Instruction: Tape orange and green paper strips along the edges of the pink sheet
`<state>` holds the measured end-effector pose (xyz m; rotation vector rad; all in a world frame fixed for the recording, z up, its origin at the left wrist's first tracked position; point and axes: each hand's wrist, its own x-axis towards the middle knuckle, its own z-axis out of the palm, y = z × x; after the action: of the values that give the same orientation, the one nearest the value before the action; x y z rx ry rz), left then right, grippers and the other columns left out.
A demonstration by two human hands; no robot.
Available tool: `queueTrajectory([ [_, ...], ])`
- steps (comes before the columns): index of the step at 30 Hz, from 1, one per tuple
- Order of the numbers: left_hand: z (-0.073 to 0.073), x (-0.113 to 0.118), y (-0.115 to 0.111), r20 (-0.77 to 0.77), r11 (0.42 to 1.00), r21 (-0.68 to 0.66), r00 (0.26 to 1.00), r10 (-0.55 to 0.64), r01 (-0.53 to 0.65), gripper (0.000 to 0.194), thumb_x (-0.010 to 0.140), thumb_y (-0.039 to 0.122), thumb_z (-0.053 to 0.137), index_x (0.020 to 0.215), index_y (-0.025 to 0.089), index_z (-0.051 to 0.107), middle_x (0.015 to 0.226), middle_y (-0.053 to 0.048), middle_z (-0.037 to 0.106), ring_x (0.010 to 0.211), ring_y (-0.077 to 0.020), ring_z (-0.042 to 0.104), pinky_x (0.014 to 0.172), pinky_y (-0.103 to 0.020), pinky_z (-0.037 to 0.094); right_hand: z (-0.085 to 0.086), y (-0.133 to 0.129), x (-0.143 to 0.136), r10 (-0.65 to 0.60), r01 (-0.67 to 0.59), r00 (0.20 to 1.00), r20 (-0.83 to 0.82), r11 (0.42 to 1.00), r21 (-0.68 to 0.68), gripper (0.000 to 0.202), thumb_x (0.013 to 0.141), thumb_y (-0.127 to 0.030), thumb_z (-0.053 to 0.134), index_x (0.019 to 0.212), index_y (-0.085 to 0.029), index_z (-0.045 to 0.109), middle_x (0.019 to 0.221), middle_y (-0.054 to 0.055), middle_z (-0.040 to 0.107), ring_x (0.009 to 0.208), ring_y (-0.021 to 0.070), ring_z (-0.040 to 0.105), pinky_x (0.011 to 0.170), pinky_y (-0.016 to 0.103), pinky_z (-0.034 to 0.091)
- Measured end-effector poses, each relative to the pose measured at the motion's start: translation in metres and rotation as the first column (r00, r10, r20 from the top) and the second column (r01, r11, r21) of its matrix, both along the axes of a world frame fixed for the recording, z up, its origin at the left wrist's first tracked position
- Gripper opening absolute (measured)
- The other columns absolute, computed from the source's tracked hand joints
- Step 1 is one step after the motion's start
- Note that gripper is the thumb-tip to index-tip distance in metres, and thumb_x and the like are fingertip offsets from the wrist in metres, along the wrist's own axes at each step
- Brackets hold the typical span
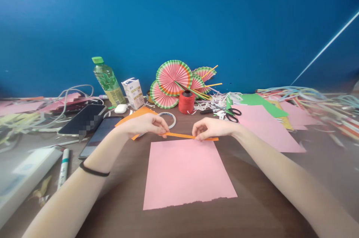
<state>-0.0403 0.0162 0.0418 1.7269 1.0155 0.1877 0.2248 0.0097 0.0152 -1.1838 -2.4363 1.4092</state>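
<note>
A narrow orange paper strip [181,135] stretches between my two hands along the far edge of a pink paper sheet [187,174]. My left hand [148,123] pinches the strip near its left end. Fingers of my right hand [210,128] are closed on it towards the right, and a short end sticks out beyond them. The pink sheet lies flat on the brown table, its near edge ragged. Behind my left hand are an orange paper piece [137,114] and a roll of tape [171,117], both partly hidden.
Folded paper fans [174,77] stand at the back beside a red thread spool [186,102]. Scissors [233,114] touch more pink paper [263,126] on the right. A bottle [109,83], a small carton [133,93], phones [101,135] and a marker [64,167] are on the left.
</note>
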Motion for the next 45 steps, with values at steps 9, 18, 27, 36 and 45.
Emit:
queueTrajectory([
  [9, -0.002, -0.002, 0.002, -0.262, 0.998, 0.032, 0.964, -0.046, 0.056, 0.021, 0.059, 0.036, 0.063, 0.076, 0.024, 0.069, 0.065, 0.002, 0.066, 0.049, -0.0106, 0.051, 0.043, -0.018, 0.032, -0.001, 0.005, 0.01, -0.049, 0.045, 0.999, -0.02, 0.987, -0.154, 0.027, 0.065, -0.031, 0.062, 0.087, -0.014, 0.061, 0.063, 0.002, 0.066, 0.062, 0.0116, 0.055, 0.059, 0.022, 0.04],
  [18, -0.011, -0.003, 0.004, -0.365, 0.998, 0.057, 0.931, -0.01, 0.033, 0.014, 0.057, 0.03, 0.059, 0.065, 0.022, 0.068, 0.058, 0.003, 0.064, 0.039, -0.0071, 0.041, 0.035, -0.018, 0.023, -0.011, 0.008, 0.009, -0.06, 0.07, 0.995, 0.077, 0.987, -0.144, 0.023, 0.063, -0.035, 0.063, 0.071, -0.013, 0.061, 0.055, 0.002, 0.064, 0.052, 0.0088, 0.05, 0.043, 0.018, 0.03],
  [27, -0.021, 0.0, 0.003, -0.234, 0.999, 0.034, 0.972, -0.011, 0.019, 0.009, 0.055, 0.02, 0.057, 0.056, 0.019, 0.065, 0.054, 0.0, 0.062, 0.054, -0.0132, 0.056, 0.052, -0.02, 0.042, -0.013, 0.009, 0.01, -0.095, 0.115, 0.984, 0.15, 0.984, -0.134, 0.022, 0.063, -0.035, 0.062, 0.068, -0.014, 0.06, 0.054, 0.002, 0.064, 0.051, 0.01, 0.053, 0.045, 0.019, 0.035],
  [36, -0.019, 0.003, 0.002, -0.198, 0.998, 0.048, 0.98, -0.02, 0.03, 0.009, 0.059, 0.02, 0.055, 0.055, 0.017, 0.062, 0.055, -0.001, 0.061, 0.054, -0.0117, 0.052, 0.052, -0.02, 0.039, -0.009, 0.012, 0.015, -0.131, 0.144, 0.983, 0.125, 0.985, -0.096, 0.021, 0.063, -0.035, 0.062, 0.066, -0.014, 0.059, 0.051, 0.001, 0.06, 0.048, 0.009, 0.048, 0.043, 0.02, 0.031],
  [45, -0.01, -0.001, 0.0, -0.281, 0.985, 0.173, 0.958, 0.063, -0.014, 0.012, 0.06, 0.03, 0.059, 0.06, 0.021, 0.065, 0.055, 0.003, 0.056, 0.041, -0.0086, 0.04, 0.042, -0.023, 0.027, 0.0, 0.013, 0.022, -0.175, 0.179, 0.983, 0.058, 0.98, -0.084, 0.02, 0.065, -0.033, 0.061, 0.068, -0.014, 0.059, 0.05, 0.0, 0.057, 0.046, 0.0075, 0.045, 0.045, 0.02, 0.035],
])
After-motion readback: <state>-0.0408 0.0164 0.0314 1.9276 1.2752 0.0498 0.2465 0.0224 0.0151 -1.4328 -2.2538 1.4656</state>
